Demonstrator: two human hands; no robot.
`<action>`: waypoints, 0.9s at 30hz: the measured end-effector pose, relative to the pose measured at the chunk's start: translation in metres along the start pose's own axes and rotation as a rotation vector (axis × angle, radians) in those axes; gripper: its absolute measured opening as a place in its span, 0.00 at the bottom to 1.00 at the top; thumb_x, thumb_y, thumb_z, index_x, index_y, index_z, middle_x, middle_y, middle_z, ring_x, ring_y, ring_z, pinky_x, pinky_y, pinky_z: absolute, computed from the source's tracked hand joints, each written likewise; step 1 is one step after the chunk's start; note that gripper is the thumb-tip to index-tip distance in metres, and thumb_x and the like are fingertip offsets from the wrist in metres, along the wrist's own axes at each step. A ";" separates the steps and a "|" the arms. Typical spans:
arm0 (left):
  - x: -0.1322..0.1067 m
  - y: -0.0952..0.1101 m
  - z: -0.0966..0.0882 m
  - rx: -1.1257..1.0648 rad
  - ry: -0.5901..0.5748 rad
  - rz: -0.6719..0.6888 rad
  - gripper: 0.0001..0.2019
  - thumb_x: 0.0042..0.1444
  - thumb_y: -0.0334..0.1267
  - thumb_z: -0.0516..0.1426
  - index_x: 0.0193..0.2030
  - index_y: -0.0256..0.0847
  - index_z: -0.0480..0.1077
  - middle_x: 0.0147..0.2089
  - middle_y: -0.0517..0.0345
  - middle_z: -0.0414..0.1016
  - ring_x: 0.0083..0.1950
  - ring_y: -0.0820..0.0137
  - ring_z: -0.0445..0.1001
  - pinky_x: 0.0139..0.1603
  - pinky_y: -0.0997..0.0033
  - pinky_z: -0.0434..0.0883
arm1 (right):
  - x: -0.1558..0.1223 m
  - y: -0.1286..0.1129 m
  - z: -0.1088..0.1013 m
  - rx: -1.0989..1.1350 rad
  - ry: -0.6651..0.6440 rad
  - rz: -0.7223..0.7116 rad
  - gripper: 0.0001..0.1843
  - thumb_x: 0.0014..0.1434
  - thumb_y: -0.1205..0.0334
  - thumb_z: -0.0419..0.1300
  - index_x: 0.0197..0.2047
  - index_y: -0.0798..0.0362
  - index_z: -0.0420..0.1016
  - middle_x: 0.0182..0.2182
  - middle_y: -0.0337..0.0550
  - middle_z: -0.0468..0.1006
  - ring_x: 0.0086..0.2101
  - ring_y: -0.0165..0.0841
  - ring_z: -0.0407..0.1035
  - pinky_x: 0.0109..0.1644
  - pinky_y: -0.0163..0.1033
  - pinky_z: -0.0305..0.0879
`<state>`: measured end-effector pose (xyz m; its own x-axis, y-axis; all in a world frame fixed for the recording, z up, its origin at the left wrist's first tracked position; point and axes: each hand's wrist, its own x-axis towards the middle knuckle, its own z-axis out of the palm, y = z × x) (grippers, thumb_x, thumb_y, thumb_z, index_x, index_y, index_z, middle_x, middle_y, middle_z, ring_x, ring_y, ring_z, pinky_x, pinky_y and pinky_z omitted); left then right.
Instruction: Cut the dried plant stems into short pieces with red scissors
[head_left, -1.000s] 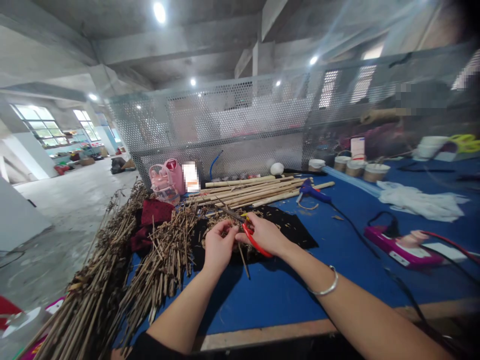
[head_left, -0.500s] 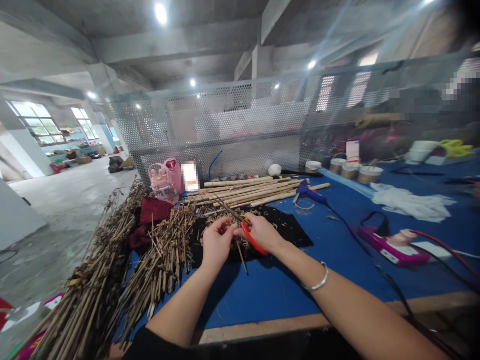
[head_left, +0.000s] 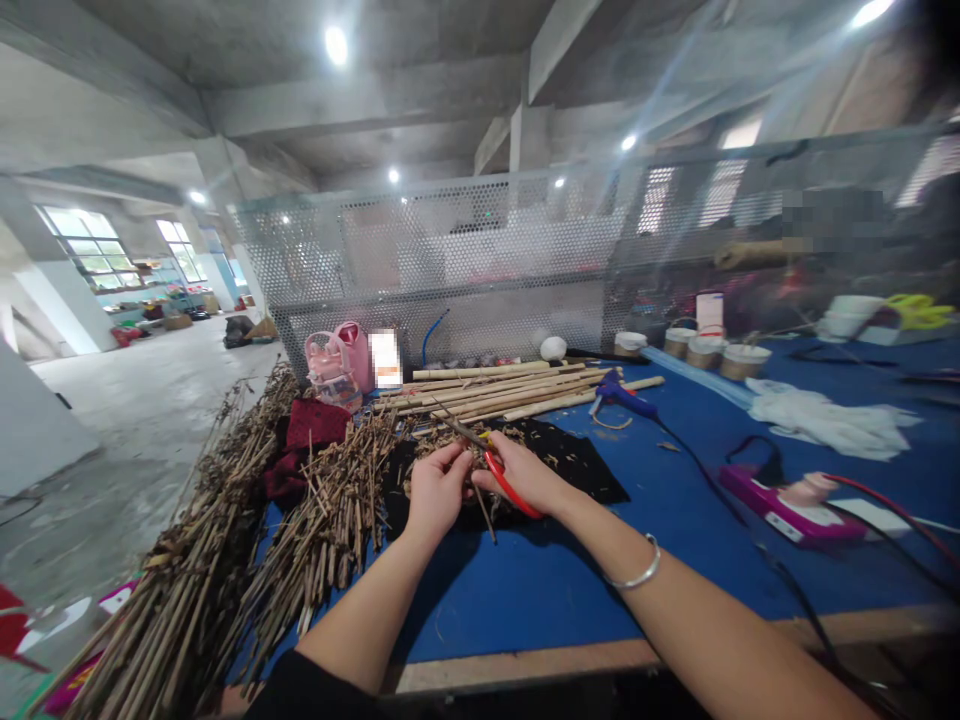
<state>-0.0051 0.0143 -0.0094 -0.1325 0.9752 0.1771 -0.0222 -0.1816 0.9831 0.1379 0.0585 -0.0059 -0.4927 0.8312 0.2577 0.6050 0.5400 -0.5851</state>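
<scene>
Near the middle of the blue table, my right hand point(head_left: 517, 475) is closed around scissors point(head_left: 504, 482) with red and yellow on the handles. Their dark blades point up and left, past my left fingertips. My left hand point(head_left: 439, 487) is closed in a pinch just left of the scissors. A thin dried stem point(head_left: 486, 515) sticks out below, between the two hands; the fingers hide its upper end. Beneath both hands, a black cloth point(head_left: 592, 470) bears dry plant scraps. A heap of cut dried stems point(head_left: 345, 500) lies left of my left hand.
Long dried stalks point(head_left: 161, 570) line the table's left edge beside a dark red cloth point(head_left: 319, 422). Pale sticks point(head_left: 517, 388) lie behind the hands. Rightward are a blue glue gun point(head_left: 626, 398), a purple power strip point(head_left: 784, 510) with cords, and white plastic point(head_left: 832, 415). A perforated metal screen point(head_left: 465, 240) stands behind.
The view has shifted slightly. My left fingers have drawn together beside the scissors, and the thin stem has risen a little. My right hand still holds the scissors.
</scene>
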 end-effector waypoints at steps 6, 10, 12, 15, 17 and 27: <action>-0.001 0.001 0.002 -0.010 -0.007 -0.017 0.14 0.49 0.40 0.56 0.40 0.35 0.74 0.24 0.61 0.70 0.18 0.80 0.62 0.18 0.80 0.66 | 0.000 0.000 0.001 -0.072 0.048 0.003 0.19 0.49 0.46 0.59 0.35 0.52 0.62 0.27 0.38 0.70 0.26 0.28 0.62 0.28 0.32 0.51; 0.000 -0.001 0.000 0.012 0.013 -0.005 0.16 0.49 0.40 0.56 0.44 0.37 0.73 0.27 0.59 0.73 0.17 0.80 0.62 0.17 0.80 0.65 | 0.001 -0.002 -0.002 -0.144 0.063 0.066 0.20 0.48 0.43 0.58 0.30 0.52 0.61 0.23 0.36 0.68 0.22 0.26 0.58 0.25 0.31 0.46; 0.001 -0.002 -0.001 0.026 0.035 -0.005 0.17 0.49 0.40 0.56 0.45 0.37 0.73 0.29 0.58 0.73 0.18 0.80 0.63 0.17 0.79 0.66 | 0.002 -0.002 -0.002 -0.148 0.064 0.077 0.20 0.49 0.42 0.57 0.28 0.52 0.61 0.22 0.36 0.68 0.21 0.26 0.57 0.25 0.31 0.46; 0.002 -0.001 -0.001 0.032 0.069 -0.026 0.17 0.49 0.40 0.56 0.46 0.36 0.72 0.28 0.58 0.73 0.19 0.79 0.63 0.18 0.79 0.66 | 0.003 -0.001 -0.001 -0.141 0.057 0.072 0.20 0.51 0.42 0.55 0.27 0.52 0.61 0.23 0.37 0.69 0.22 0.27 0.59 0.25 0.31 0.47; 0.002 0.000 -0.001 0.031 0.081 -0.025 0.17 0.48 0.40 0.57 0.44 0.36 0.73 0.26 0.58 0.73 0.19 0.79 0.63 0.18 0.80 0.65 | 0.003 -0.001 0.000 -0.167 0.064 0.073 0.20 0.51 0.41 0.54 0.28 0.52 0.61 0.23 0.38 0.69 0.23 0.27 0.60 0.25 0.31 0.47; 0.000 0.001 -0.002 0.158 0.128 0.063 0.15 0.47 0.43 0.57 0.37 0.35 0.75 0.22 0.60 0.71 0.20 0.77 0.64 0.19 0.80 0.61 | 0.001 -0.004 0.006 -0.226 0.113 -0.026 0.23 0.45 0.44 0.61 0.35 0.53 0.61 0.32 0.42 0.69 0.31 0.32 0.63 0.33 0.34 0.55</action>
<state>-0.0074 0.0135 -0.0087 -0.2536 0.9367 0.2415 0.1449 -0.2101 0.9669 0.1318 0.0562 -0.0078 -0.4449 0.8192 0.3619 0.7239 0.5668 -0.3933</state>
